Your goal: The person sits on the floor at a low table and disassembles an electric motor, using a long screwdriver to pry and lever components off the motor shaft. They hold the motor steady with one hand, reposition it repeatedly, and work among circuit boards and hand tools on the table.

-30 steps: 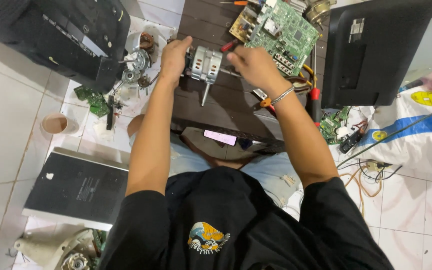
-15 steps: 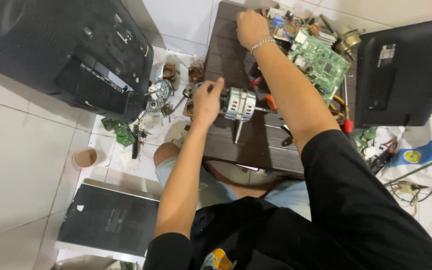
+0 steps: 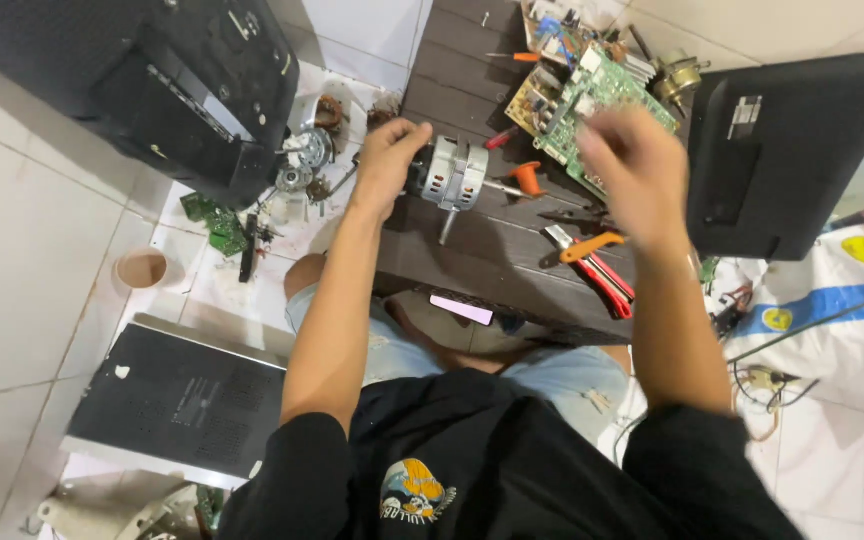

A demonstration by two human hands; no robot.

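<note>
My left hand (image 3: 387,165) grips the left end of a small silver electric motor (image 3: 455,176) that lies on a dark slatted low table (image 3: 472,250); its shaft points down toward me. My right hand (image 3: 632,175) is blurred in the air above the table's right half, over a green circuit board (image 3: 592,100), and I cannot tell whether it holds anything. An orange-handled screwdriver (image 3: 524,180) lies just right of the motor. Red and orange pliers (image 3: 597,265) lie below my right hand.
A black device casing (image 3: 152,80) sits at upper left, another black casing (image 3: 792,150) at right. Motor parts and green board scraps (image 3: 302,170) litter the floor left of the table. A brown cup (image 3: 144,268), a black panel (image 3: 177,395) and a phone (image 3: 462,308) on my lap.
My right hand has come back from the table's far edge to above the circuit board. My left hand still grips the motor. The view has shifted.
</note>
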